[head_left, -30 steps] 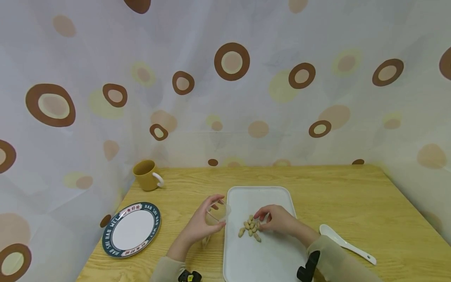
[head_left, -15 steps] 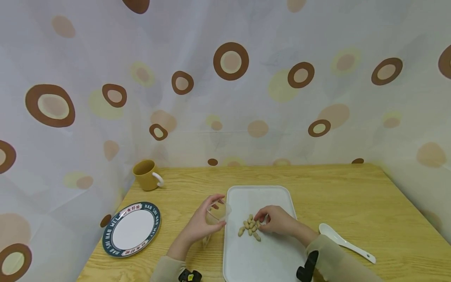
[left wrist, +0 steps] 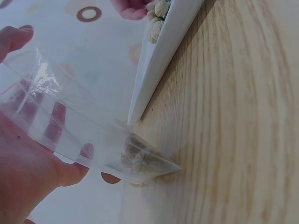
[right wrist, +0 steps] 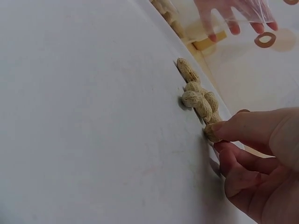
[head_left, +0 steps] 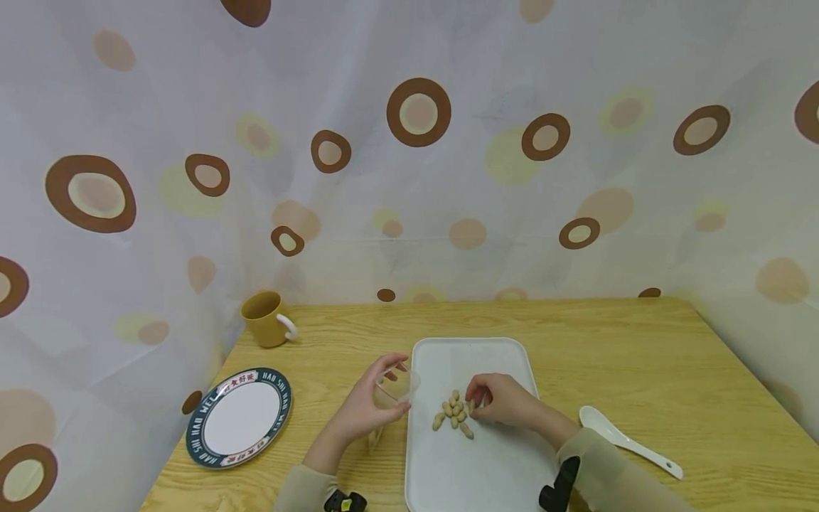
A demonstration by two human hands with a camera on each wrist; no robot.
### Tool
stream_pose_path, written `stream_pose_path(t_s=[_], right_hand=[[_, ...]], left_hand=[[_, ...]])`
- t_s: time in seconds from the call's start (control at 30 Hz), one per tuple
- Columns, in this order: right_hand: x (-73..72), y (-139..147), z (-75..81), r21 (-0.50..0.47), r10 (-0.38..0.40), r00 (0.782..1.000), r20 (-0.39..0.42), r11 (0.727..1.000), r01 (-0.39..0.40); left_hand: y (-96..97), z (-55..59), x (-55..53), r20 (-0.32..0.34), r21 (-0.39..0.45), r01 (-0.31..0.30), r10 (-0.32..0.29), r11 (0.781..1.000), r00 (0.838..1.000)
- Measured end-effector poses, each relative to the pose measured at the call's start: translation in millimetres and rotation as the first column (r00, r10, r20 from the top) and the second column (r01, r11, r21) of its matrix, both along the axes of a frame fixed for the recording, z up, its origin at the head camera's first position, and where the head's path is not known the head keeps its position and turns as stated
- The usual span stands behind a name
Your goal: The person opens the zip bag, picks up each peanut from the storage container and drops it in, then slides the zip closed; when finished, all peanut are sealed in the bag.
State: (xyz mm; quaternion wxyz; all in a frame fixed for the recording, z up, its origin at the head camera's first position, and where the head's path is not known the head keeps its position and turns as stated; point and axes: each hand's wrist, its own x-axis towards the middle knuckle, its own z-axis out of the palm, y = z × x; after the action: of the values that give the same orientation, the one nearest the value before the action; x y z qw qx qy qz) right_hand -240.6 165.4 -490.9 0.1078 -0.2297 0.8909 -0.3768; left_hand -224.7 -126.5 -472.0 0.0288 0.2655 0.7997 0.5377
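My left hand (head_left: pixel 365 409) holds a clear plastic bag (left wrist: pixel 79 112) by its wide mouth, just left of the white tray (head_left: pixel 476 473). Peanuts (left wrist: pixel 140 156) lie in the bag's bottom corner, close over the wood. On the tray, a small heap of unshelled peanuts (head_left: pixel 453 411) is spread near the left side. At the heap's right edge my right hand (head_left: pixel 505 400) pinches one peanut (right wrist: pixel 211 132) between thumb and finger, low over the tray. The other fingers of that hand are curled, as the right wrist view shows.
A yellow mug (head_left: pixel 265 323) with a white handle stands at the back left of the wooden table (head_left: pixel 614 348). In front of it lies a plate (head_left: pixel 239 418) with a dark patterned rim. A white spoon (head_left: pixel 630 442) rests right of the tray. A patterned curtain hangs behind.
My right hand has shifted very slightly to the right at the heap, its fingertips drawing a little closer together. The left hand and the bag have stayed put.
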Motion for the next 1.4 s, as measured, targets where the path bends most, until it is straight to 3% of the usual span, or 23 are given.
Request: stream_pose_path(t_s=[0.47,0.8,1.17,1.4], right_hand=[[-5.6,2.2,10.7,-0.063,-0.059,0.998,-0.006,0.996,0.058],[-7.8,-8.2,35.7,-0.219,-0.1,0.99,0.103,0.968,0.121],[-3.0,-42.4,69.1,-0.347,-0.081,0.996,0.033,0.934,0.087],[1.5,-60.5,81.7,-0.409,-0.08,0.995,0.065,0.907,0.1]], left_hand=[[-1.5,-0.4,-0.5,-0.009,0.0,-0.003,0.003,1.0,1.0],[0.0,1.4,0.3,0.015,-0.014,-0.008,0.008,1.0,1.0],[2.1,2.4,-0.4,0.009,-0.015,-0.011,0.011,1.0,1.0],[2.3,3.6,0.0,0.006,-0.015,-0.011,0.011,1.0,1.0]])
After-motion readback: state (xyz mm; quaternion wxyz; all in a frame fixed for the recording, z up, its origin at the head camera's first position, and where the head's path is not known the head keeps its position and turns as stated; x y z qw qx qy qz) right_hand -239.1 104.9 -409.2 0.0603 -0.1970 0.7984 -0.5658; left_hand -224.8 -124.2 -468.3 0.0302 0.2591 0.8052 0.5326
